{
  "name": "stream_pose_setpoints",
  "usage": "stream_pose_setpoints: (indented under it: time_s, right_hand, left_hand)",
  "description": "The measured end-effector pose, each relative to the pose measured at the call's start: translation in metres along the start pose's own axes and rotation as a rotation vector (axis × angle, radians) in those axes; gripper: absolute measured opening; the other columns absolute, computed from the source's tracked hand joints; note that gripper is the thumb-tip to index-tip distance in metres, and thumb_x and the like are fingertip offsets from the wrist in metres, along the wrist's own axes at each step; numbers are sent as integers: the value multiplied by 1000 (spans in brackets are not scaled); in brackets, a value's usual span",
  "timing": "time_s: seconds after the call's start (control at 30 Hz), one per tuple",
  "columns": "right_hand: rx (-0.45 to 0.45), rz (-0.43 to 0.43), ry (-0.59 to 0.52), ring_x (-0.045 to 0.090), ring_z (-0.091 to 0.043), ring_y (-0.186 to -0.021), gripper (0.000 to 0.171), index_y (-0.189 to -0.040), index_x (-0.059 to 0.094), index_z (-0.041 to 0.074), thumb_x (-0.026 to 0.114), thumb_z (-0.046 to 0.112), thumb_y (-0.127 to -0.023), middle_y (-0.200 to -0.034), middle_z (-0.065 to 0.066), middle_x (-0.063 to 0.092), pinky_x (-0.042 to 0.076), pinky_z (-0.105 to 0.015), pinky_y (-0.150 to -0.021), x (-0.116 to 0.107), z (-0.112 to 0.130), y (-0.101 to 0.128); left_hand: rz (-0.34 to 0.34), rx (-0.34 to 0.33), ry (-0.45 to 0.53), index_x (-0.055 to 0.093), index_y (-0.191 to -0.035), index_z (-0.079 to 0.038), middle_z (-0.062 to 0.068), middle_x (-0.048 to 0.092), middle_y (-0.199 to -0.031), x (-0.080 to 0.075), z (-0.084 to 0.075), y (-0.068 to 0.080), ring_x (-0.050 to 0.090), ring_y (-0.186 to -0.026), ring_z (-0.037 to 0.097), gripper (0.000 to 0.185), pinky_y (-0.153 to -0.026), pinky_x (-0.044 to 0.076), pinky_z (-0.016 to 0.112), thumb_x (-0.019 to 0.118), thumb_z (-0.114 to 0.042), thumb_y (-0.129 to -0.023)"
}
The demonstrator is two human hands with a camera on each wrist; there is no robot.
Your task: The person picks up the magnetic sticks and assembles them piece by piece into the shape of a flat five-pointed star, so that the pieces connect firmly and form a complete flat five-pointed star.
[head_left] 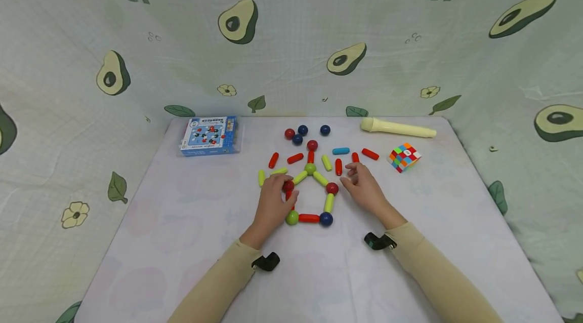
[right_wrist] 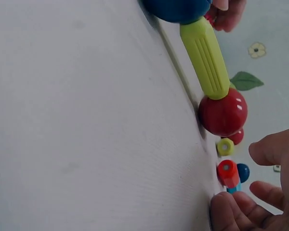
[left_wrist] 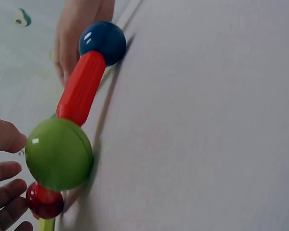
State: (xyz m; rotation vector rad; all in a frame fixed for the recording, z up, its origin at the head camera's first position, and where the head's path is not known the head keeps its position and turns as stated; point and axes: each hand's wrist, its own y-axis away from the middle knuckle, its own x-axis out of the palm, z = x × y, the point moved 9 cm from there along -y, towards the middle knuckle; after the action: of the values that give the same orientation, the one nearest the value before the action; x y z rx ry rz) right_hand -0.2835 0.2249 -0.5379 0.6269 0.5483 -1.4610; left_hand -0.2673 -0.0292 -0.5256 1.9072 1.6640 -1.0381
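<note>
Head view shows your left hand (head_left: 273, 200) on the worktop (head_left: 182, 242), fingers curled round the red ball (head_left: 288, 186) at the left corner of the house-shaped figure of rods and balls, with the green ball (head_left: 292, 217) just below it. Your right hand (head_left: 364, 189) rests with relaxed fingers, grasping nothing, just right of the figure's other red ball (head_left: 332, 188) and near a loose red rod (head_left: 338, 166). Farther right lies a colour cube (head_left: 403, 157).

A red rod (left_wrist: 81, 87) joins the green ball (left_wrist: 59, 154) and blue ball (left_wrist: 102, 42); fingertips (left_wrist: 7, 192) near.
</note>
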Motion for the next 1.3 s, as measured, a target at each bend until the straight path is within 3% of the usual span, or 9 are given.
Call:
stream_pose_setpoints:
  time_s: [0.1,0.2,0.3,0.43,0.6,0.97,1.3]
  right_hand:
    - [-4,12,35,55,-27,-94,52,-144,46,5,65,25,-101,-118,-13,54,51,-38,-81,0,2,-9]
    - [-12,28,91,55,-27,-96,58,-150,43,9,65,28,-101,-121,-13,53,52,-39,-82,3,5,-19]
    - [-26,35,150,55,-28,-96,58,-152,44,12,65,29,-101,-121,-14,54,53,-40,-82,4,7,-27]
    - [-32,39,205,55,-28,-90,51,-146,51,11,64,28,-101,-118,-15,55,51,-41,-77,4,9,-31]
    - [-45,59,243,54,-27,-89,42,-139,56,9,64,22,-100,-116,-15,56,50,-38,-75,6,10,-27]
    - [-125,79,270,55,-25,-87,30,-123,63,9,71,12,-95,-103,-10,57,53,-39,-77,2,9,6]
    - [-104,106,263,54,-22,-83,28,-121,67,13,73,12,-94,-96,-6,56,50,-34,-72,-3,1,26]
  left_hand:
    - [4,118,-105,64,-125,-15,2,59,-128,2,-23,6,50,-126,22,38,-108,44,41,76,-29,-92]
    - [52,230,-170,66,-124,-16,0,62,-125,10,-46,14,53,-123,20,37,-108,43,40,76,-33,-92]
    - [155,308,-180,67,-126,-17,-2,63,-124,24,-63,23,57,-118,16,40,-102,48,33,75,-37,-93]
    - [301,366,-214,67,-130,-22,-5,65,-123,45,-74,32,61,-110,10,43,-92,52,23,74,-43,-93]
    - [367,386,-271,71,-127,-28,-7,65,-116,56,-73,37,62,-101,7,37,-85,52,19,75,-41,-92]
    - [345,352,-283,70,-129,-30,-6,66,-118,55,-63,29,63,-104,9,40,-86,54,22,76,-42,-91]
    - [334,376,-232,71,-128,-29,-7,66,-118,53,-61,20,63,-105,10,39,-89,53,23,75,-43,-92]
